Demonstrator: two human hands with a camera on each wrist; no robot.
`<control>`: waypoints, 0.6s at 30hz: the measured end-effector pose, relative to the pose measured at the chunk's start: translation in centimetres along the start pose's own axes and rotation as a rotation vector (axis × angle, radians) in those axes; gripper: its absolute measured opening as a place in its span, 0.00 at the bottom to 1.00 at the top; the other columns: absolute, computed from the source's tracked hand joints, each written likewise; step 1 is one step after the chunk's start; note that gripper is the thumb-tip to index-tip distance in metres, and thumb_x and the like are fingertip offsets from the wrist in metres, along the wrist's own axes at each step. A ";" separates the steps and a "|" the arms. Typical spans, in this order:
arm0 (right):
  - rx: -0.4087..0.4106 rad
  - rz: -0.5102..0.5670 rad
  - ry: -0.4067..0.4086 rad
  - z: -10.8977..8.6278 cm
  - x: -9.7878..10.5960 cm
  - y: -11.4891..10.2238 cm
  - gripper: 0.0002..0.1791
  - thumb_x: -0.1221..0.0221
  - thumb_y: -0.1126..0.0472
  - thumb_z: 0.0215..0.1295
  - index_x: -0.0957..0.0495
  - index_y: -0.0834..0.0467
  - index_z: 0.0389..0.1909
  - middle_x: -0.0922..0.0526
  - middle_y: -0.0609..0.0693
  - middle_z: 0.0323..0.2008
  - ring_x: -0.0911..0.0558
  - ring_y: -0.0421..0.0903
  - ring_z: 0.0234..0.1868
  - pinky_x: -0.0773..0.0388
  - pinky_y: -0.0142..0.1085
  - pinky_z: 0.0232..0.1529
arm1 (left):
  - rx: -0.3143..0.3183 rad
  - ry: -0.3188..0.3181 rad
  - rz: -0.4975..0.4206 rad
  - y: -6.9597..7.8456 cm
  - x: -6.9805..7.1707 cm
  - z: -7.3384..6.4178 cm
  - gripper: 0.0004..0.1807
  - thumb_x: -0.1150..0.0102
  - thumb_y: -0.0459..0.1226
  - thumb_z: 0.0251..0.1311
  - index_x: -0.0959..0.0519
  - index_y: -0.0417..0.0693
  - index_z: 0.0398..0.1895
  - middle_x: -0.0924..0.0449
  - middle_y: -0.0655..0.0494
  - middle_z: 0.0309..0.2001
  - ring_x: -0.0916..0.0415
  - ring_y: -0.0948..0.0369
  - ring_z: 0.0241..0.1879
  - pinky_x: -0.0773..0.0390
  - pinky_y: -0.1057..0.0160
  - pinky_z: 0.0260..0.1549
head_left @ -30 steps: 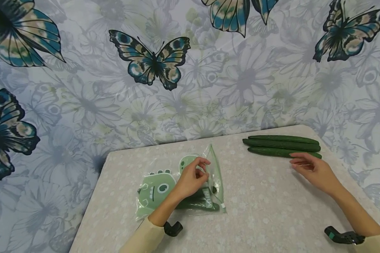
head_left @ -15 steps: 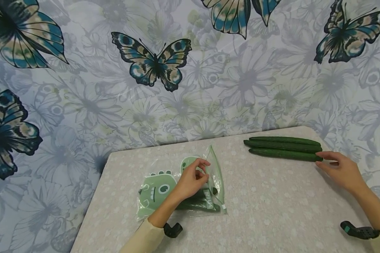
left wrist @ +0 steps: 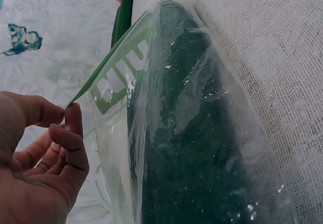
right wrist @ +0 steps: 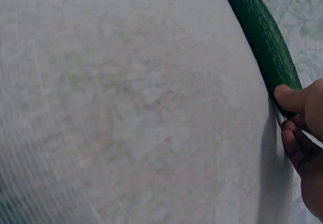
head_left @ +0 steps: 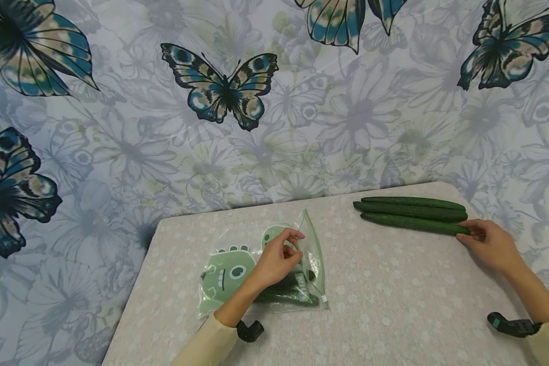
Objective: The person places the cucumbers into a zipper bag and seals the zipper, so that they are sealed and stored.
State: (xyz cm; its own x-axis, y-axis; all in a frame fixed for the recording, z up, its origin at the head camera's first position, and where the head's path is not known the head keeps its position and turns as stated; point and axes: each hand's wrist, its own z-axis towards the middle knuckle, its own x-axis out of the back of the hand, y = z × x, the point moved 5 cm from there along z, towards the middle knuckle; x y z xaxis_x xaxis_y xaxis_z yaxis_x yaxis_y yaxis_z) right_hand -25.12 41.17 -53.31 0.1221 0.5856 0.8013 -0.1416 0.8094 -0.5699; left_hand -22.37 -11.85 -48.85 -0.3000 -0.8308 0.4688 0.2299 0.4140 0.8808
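Observation:
A clear zip bag with a green dinosaur print lies on the table's left half. My left hand pinches the bag's green edge between thumb and finger, as the left wrist view shows. Inside the bag is a dark green cucumber. At the back right, three cucumbers lie side by side; my right hand grips the right end of the nearest cucumber. In the right wrist view the thumb presses on that cucumber, and the other fingers are partly out of frame.
The middle cucumber and the far cucumber lie close behind the gripped one, near the table's back right corner. A pale patterned cloth covers the table. Behind it hangs a butterfly-printed backdrop.
My right hand has moved right along the nearest cucumber to its end and now grips it. That cucumber's right end has shifted slightly toward me. The left hand has stayed on the bag.

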 end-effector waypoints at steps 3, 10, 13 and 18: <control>-0.003 0.045 0.008 -0.2 0.2 0.2 0.21 0.35 0.57 0.76 0.20 0.66 0.61 0.17 0.70 0.52 0.35 0.11 0.41 0.32 0.19 0.35 | -0.009 -0.001 0.006 0.1 0.0 0.0 0.19 0.40 0.31 0.72 0.23 0.53 0.63 0.22 0.38 0.52 0.18 0.66 0.33 0.23 0.68 0.29; -0.144 0.716 -0.059 -0.5 0.9 0.2 0.18 0.37 0.63 0.79 0.21 0.54 0.66 0.13 0.29 0.47 0.14 0.21 0.45 0.17 0.19 0.45 | 0.008 0.019 0.018 0.1 0.1 -0.1 0.20 0.40 0.31 0.71 0.22 0.52 0.63 0.21 0.44 0.50 0.17 0.65 0.33 0.23 0.68 0.29; -0.194 1.071 -0.062 -0.7 0.9 -0.4 0.20 0.39 0.71 0.76 0.20 0.54 0.64 0.06 0.42 0.43 0.06 0.39 0.44 0.13 0.27 0.48 | 0.015 0.019 0.016 0.2 0.1 -0.1 0.19 0.40 0.30 0.71 0.22 0.53 0.63 0.22 0.45 0.49 0.17 0.64 0.34 0.24 0.68 0.29; -0.153 1.202 -0.038 -0.7 1.0 -1.4 0.19 0.42 0.76 0.76 0.17 0.56 0.61 0.05 0.47 0.43 0.06 0.41 0.44 0.13 0.27 0.50 | 0.015 0.023 0.014 0.3 0.1 -0.1 0.19 0.39 0.30 0.71 0.21 0.52 0.63 0.21 0.44 0.49 0.18 0.63 0.33 0.24 0.68 0.28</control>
State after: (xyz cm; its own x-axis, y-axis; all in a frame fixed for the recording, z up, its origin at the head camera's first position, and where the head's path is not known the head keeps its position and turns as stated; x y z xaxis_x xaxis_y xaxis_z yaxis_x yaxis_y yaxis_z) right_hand -24.07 40.72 -51.83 -0.0364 0.9674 -0.2508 -0.0269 -0.2518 -0.9674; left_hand -22.21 -11.84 -48.61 -0.2752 -0.8331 0.4798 0.2204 0.4311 0.8750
